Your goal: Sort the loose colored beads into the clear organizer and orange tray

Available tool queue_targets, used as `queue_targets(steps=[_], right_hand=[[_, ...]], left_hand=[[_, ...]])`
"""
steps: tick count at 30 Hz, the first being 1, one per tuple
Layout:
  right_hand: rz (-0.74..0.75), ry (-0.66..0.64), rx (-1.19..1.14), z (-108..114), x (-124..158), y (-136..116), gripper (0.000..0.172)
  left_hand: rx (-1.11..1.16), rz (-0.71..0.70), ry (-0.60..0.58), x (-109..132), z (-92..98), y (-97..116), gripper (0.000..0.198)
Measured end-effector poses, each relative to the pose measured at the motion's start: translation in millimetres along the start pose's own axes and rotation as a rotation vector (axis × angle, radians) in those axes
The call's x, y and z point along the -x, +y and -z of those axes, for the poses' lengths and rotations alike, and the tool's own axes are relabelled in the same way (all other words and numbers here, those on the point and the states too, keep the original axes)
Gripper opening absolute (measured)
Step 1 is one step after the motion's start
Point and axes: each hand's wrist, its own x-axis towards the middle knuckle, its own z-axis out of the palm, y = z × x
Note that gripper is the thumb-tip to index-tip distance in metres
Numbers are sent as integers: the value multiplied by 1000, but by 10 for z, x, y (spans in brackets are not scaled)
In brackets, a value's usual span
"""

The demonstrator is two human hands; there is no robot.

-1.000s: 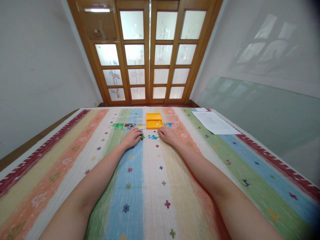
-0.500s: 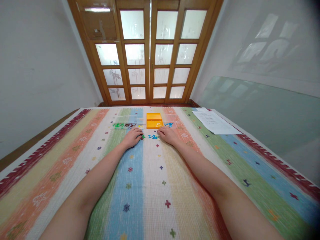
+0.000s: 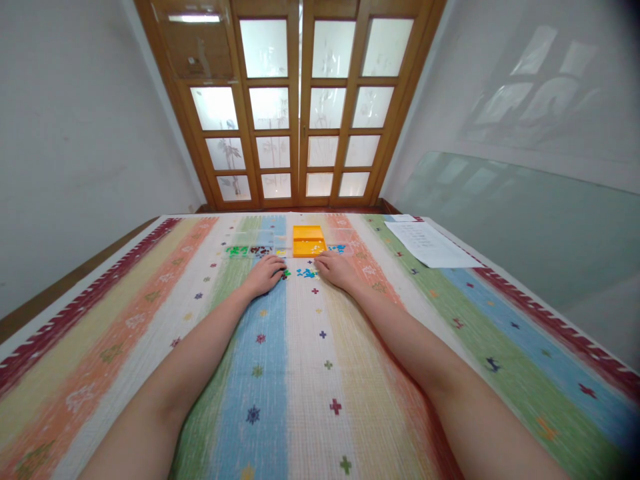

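My left hand rests on the cloth with its fingers loosely bent and a little apart; nothing shows in it. Its fingertips are beside a few small dark and green pieces. Opposite it, my right hand lies with loosely curved fingers, open as far as I can see. Small blue pieces, with some pale ones among them, are scattered between the hands. Just beyond stands an open yellow box with white pieces in its near part. The undersides of both hands are hidden.
Clear trays hold green pieces, dark red pieces, yellow pieces and blue pieces either side of the box. A printed sheet lies at the right on the striped tablecloth. Glazed wooden doors stand behind the table.
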Motion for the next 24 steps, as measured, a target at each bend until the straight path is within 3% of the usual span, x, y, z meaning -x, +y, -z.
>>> queue_targets(steps=[8, 15, 19, 24], right_hand=[[-234, 345, -102, 1, -35, 230, 36], [-427, 429, -144, -20, -31, 410, 40], [-321, 390, -179, -11, -47, 296, 38], [77, 85, -222, -71, -37, -109, 31]], left_hand=[[12, -9, 0, 2, 19, 11, 30], [4, -6, -2, 1, 7, 3, 30], [5, 10, -5, 0, 15, 10, 29], [1, 12, -6, -4, 22, 18, 29]])
